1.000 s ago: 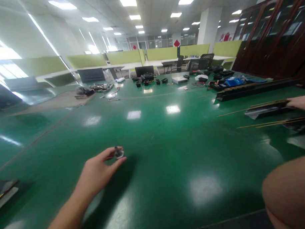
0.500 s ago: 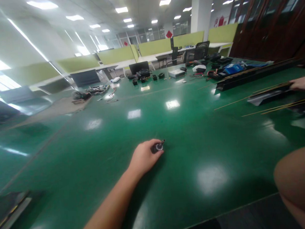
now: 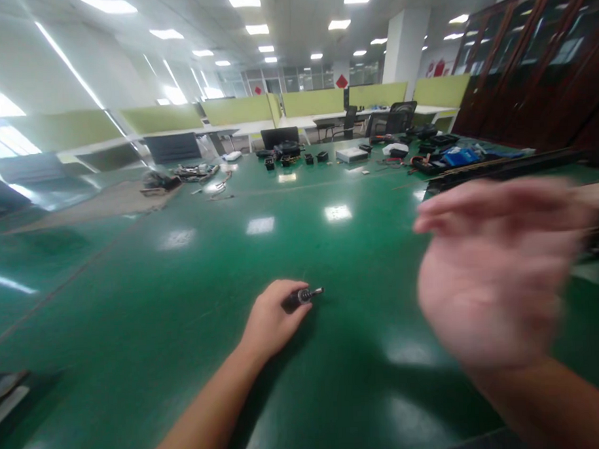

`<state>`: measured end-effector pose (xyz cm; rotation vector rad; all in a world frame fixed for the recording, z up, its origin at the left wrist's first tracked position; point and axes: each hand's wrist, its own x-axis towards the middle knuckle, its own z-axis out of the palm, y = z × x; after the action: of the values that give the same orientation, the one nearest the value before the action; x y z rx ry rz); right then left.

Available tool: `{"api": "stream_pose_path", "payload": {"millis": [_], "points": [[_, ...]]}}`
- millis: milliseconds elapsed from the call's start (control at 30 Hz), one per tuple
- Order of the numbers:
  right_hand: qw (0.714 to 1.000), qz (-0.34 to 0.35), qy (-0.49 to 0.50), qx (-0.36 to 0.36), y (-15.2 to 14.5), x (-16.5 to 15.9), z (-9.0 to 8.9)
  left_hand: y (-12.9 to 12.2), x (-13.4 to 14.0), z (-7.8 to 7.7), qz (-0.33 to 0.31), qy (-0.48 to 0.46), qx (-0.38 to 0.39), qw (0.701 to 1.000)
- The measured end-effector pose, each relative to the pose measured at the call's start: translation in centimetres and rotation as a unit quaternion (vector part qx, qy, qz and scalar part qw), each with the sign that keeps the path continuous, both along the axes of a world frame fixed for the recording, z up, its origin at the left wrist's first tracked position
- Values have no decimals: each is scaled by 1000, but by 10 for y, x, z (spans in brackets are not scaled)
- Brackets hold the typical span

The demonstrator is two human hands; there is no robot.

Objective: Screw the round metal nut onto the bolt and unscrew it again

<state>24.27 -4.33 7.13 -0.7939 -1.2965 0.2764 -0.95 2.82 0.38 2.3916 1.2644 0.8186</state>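
Note:
My left hand (image 3: 273, 317) rests low over the green table, closed round a black screwdriver (image 3: 302, 296). Its metal tip points to the right, past my thumb and fingers. Part of the handle is hidden in my palm. On the right, close to the camera, my right hand (image 3: 488, 283) is raised with the palm showing. Motion blurs it, but its fingers look loosely stretched and I see nothing in them. It stands apart from the screwdriver.
The green table (image 3: 207, 260) reflects the lights. Small black boxes (image 3: 309, 158), a white box (image 3: 351, 155) and a blue item (image 3: 459, 157) lie at the back. Long dark strips (image 3: 514, 168) lie at right, near another person's hand (image 3: 596, 196). A flat object (image 3: 8, 398) shows lower left.
My right hand has come up into view at the right, hiding part of the strips. The screwdriver in my left hand has tipped, its tip now pointing more to the right.

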Motion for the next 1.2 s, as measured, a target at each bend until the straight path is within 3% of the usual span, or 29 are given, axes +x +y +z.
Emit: {"api": "stream_pose_path", "payload": {"millis": [67, 200, 333, 400, 533, 767, 1067, 1200], "points": [[1000, 9, -14, 3, 8, -20, -26, -1, 1, 2, -13, -5, 2, 1000], [969, 68, -211, -106, 25, -34, -72, -5, 3, 3, -39, -20, 5, 999], [937, 136, -209, -245, 42, -30, -95, -8, 3, 0, -37, -27, 13, 999], [925, 166, -202, -275, 47, -29, -98, -8, 3, 0, -33, -33, 12, 999], [922, 184, -214, -267, 46, -30, -96, -9, 3, -1, -47, -36, 5, 998], [913, 189, -246, -266, 43, -31, -94, -11, 6, -1, -94, -41, -17, 995], [917, 175, -289, -210, 37, -31, -88, -12, 7, -1, -101, -38, -19, 994], [921, 163, -279, -218, 35, -32, -87, -13, 8, -2, -104, -36, -29, 993]]}}
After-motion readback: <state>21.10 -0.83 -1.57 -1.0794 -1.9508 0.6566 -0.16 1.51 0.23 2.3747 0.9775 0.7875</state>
